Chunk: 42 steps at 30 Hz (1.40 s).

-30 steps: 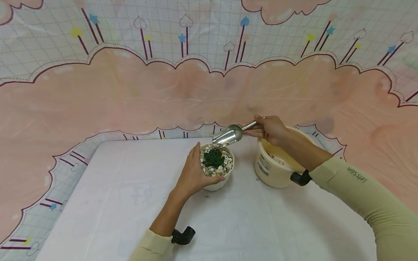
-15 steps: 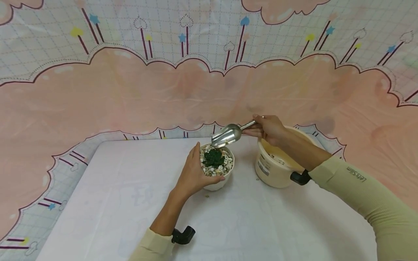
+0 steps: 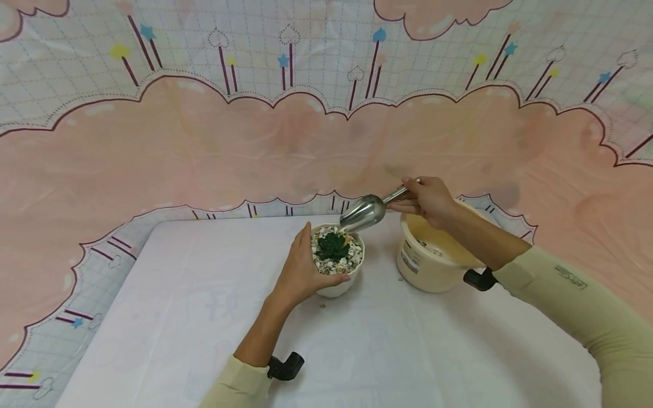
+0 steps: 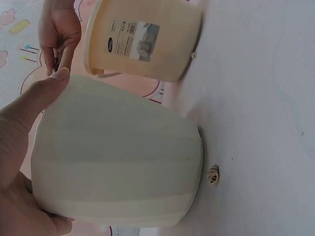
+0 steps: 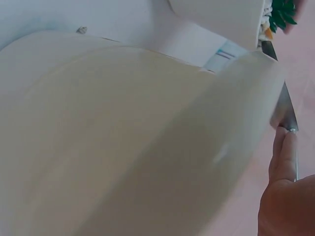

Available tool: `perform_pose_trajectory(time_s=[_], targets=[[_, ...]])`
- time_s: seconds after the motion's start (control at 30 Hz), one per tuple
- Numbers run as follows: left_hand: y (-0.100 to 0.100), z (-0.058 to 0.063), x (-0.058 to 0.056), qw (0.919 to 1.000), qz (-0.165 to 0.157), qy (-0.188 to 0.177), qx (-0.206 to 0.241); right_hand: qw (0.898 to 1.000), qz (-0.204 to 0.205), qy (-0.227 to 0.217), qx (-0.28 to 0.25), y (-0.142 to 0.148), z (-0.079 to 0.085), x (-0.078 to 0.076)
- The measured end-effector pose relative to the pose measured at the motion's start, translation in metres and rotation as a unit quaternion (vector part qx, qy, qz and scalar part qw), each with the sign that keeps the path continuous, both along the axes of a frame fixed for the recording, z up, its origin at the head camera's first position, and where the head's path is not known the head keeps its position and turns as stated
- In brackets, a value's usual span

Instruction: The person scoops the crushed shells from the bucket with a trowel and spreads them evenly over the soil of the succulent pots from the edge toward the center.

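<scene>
In the head view my left hand (image 3: 303, 269) grips a white faceted flowerpot (image 3: 334, 291) from the left, thumb on the near side. Inside it a dark green succulent (image 3: 333, 246) sits among white and tan pebbles (image 3: 352, 260). My right hand (image 3: 427, 199) holds a shiny metal scoop (image 3: 364, 212) by its handle. The scoop tilts down to the left, its mouth right at the pot's far right rim. In the left wrist view the pot (image 4: 118, 152) stands on the white surface, with my left thumb along its rim.
A cream bucket (image 3: 425, 275) with a label stands right of the pot, under my right forearm, with some pebbles (image 3: 432, 249) inside. A small striped spiral shell (image 4: 213, 174) lies beside the pot on the white tabletop (image 3: 204, 317). A patterned cloth (image 3: 229, 153) hangs behind.
The scoop and my right hand have shifted slightly right, and the scoop's mouth has drawn back toward the pot's right rim. My left hand stays around the pot.
</scene>
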<state>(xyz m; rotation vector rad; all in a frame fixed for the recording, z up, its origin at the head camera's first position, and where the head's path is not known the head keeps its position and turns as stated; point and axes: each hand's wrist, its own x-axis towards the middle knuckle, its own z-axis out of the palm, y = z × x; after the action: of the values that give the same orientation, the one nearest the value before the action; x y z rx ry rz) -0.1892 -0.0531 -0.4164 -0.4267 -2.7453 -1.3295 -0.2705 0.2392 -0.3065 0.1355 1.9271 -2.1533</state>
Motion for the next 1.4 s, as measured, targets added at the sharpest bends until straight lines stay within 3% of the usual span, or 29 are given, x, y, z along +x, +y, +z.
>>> perform_pose_trajectory(time_s=[0.5,0.8,0.97,1.17,1.4], targets=[[-0.002,0.002,0.001,1.0,-0.001,-0.003,-0.006,1.0,-0.007,0.0,-0.03,0.029,0.005,0.014],[-0.002,0.001,0.002,0.9998,0.001,-0.016,-0.011,0.991,-0.012,0.09,-0.096,0.061,0.01,0.032],[-0.002,0.0,0.003,0.9998,0.002,-0.016,-0.008,0.986,-0.059,0.127,-0.093,0.088,0.021,0.038],[-0.002,-0.001,0.003,0.9998,0.002,-0.017,-0.007,0.986,-0.109,0.111,-0.067,0.118,0.025,0.042],[-0.002,-0.002,0.001,0.9998,0.001,-0.016,-0.011,0.987,-0.093,0.132,0.021,0.121,0.004,0.043]])
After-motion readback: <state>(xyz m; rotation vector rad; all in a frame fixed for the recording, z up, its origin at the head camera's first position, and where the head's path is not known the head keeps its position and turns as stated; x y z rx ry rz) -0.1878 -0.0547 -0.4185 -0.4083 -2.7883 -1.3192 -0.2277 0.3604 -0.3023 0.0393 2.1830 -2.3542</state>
